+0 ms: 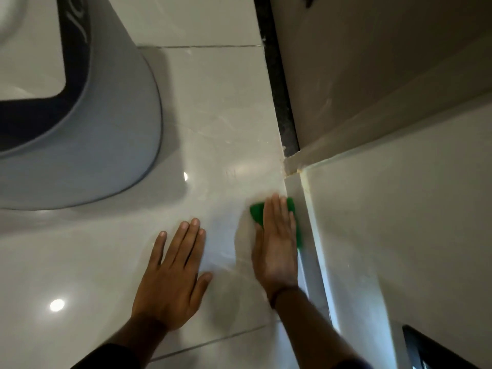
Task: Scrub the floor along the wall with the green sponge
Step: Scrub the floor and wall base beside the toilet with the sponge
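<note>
The green sponge [257, 211] lies flat on the pale glossy floor tile [218, 145], right against the base of the wall [386, 235]. My right hand [277, 243] presses down on it with fingers stretched out, so only its left and right edges show. Flat on the tile to the left, my left hand [173, 272] rests palm down with fingers apart, holding nothing. The tile beside the sponge looks wet and smeared.
A large grey and white rounded appliance base [106, 134] stands on the floor at the upper left. A dark gap strip [279, 97] runs along the wall farther ahead. A dark object [426, 347] sits at the bottom right corner.
</note>
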The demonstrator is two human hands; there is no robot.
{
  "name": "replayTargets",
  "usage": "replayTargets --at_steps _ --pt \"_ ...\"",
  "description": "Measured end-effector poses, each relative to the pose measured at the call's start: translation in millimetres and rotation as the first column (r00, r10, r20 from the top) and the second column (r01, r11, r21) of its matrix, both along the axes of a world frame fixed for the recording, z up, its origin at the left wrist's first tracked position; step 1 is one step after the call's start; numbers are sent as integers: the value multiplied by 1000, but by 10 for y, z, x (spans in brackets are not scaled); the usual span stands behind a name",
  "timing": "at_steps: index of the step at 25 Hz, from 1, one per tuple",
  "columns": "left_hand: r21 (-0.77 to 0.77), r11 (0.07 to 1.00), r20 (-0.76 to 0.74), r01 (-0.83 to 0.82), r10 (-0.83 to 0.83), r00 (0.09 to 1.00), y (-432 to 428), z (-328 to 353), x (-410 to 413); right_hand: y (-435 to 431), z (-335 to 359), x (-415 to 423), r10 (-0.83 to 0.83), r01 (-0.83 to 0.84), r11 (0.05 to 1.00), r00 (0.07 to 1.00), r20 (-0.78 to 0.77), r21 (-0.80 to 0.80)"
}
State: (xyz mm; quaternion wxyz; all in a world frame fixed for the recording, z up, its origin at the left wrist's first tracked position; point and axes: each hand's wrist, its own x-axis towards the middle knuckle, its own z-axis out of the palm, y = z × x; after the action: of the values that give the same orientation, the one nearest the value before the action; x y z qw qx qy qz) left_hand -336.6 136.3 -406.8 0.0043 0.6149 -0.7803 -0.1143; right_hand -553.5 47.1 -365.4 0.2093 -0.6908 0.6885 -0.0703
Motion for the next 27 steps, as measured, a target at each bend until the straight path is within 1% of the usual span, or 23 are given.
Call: replayTargets --at_steps 2,4,6,9,14,16,19,21,24,27 --pt "11 1000 8 -1 1 1000 -18 12 -5 -375 -41 139 -43 42 999 999 -12 -22" --pt "8 1000 8 1 -1 1000 -22 19 3 -464 -94 174 -58 58 998 998 -9 -29" --pt "-1 1000 6 6 -6 1000 -21 12 -1 -320 -97 104 -55 55 998 998 -7 -16" --pt "-4 1000 -3 -1 1 1000 1 -8 2 -48 -9 6 -24 26 999 999 -31 46" --pt "15 1000 10 3 -3 1000 -10 -10 11 -588 0 175 -45 44 998 999 1 42" --pt "5 1000 3 8 -8 1000 -1 -29 8 -511 22 168 -76 75 996 997 14 54" --pt "-13 1000 -14 8 -9 1000 18 -50 12 -178 97 48 -70 66 994 997 41 90" --pt "-22 1000 -10 8 -8 1000 8 -47 3 -291 70 36 -61 54 995 995 78 85" --pt "-7 1000 -23 0 0 1000 3 -51 14 -522 53 156 -114 106 990 990 79 94" --pt "-21 1000 -30 5 -6 1000 1 -48 12 -219 125 65 -140 127 986 983 118 110"
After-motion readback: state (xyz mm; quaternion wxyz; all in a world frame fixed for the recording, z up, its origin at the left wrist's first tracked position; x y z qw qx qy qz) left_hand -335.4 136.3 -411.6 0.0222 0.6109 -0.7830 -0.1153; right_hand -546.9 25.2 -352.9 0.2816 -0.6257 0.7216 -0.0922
